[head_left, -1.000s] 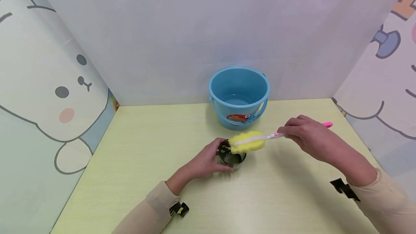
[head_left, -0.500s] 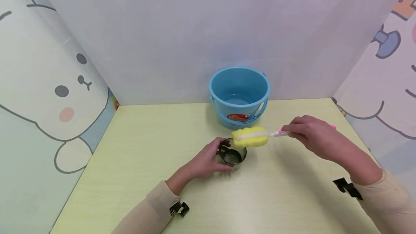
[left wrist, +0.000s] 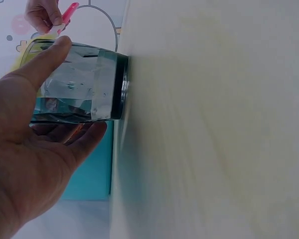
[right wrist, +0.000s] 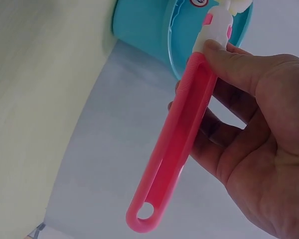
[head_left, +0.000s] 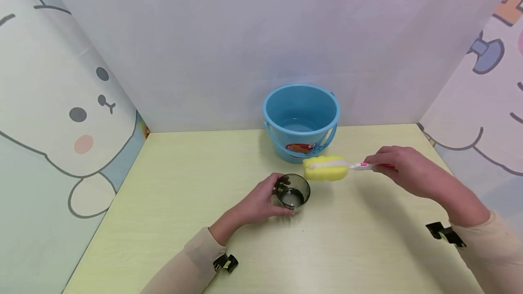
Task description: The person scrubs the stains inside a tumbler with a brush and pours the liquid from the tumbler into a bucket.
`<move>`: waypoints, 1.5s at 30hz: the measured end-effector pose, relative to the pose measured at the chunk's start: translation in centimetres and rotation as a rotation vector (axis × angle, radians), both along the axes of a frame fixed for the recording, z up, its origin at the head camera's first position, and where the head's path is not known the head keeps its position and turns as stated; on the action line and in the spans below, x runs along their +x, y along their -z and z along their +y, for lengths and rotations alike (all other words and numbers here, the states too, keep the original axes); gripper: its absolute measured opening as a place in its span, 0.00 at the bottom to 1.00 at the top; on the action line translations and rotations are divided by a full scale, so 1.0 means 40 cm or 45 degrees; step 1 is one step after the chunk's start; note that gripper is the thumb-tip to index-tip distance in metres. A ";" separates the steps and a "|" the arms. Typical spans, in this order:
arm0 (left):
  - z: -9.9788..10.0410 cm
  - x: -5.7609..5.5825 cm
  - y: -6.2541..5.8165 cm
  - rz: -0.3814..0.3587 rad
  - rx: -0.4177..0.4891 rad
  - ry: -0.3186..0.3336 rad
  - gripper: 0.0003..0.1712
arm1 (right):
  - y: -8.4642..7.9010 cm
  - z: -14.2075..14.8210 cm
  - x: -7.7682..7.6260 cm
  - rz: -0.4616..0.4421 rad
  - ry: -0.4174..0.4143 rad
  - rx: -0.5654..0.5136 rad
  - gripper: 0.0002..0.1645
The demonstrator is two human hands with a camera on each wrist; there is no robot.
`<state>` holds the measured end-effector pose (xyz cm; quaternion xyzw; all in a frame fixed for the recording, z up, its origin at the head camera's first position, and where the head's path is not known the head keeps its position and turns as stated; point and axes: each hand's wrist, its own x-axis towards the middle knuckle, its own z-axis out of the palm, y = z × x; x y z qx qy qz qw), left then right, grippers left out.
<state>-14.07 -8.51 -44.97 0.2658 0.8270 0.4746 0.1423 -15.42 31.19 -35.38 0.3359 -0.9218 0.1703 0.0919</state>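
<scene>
A smoky dark glass (head_left: pixel 295 188) stands upright on the table, and my left hand (head_left: pixel 260 202) grips it from its left side. In the left wrist view, the thumb and fingers curl round the faceted glass (left wrist: pixel 74 82). My right hand (head_left: pixel 408 170) holds a sponge cup brush by its handle, up off the table. Its yellow sponge head (head_left: pixel 325 169) points left, just beyond the far right side of the glass rim. The pink handle (right wrist: pixel 177 134) shows in the right wrist view, pinched near its white neck between my thumb and fingers.
Behind the glass, a blue bucket (head_left: pixel 300 103) stands at the table's back edge with its handle hanging down in front. The pale yellow table (head_left: pixel 184 185) meets a white wall at the back. Cartoon-printed panels stand at both sides.
My right hand has moved to the right with the cup brush, and the sponge head has left its place over the glass. The left hand and the glass have stayed put.
</scene>
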 end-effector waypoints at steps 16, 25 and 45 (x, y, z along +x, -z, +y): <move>0.001 0.002 -0.001 -0.004 -0.023 -0.013 0.51 | 0.046 0.056 -0.030 -0.161 0.042 0.007 0.20; 0.002 0.002 -0.001 -0.007 -0.013 -0.010 0.51 | 0.078 0.077 -0.038 -0.187 0.025 -0.018 0.20; 0.001 0.001 0.001 0.006 -0.022 -0.010 0.50 | 0.139 0.080 -0.053 -0.292 0.004 0.024 0.17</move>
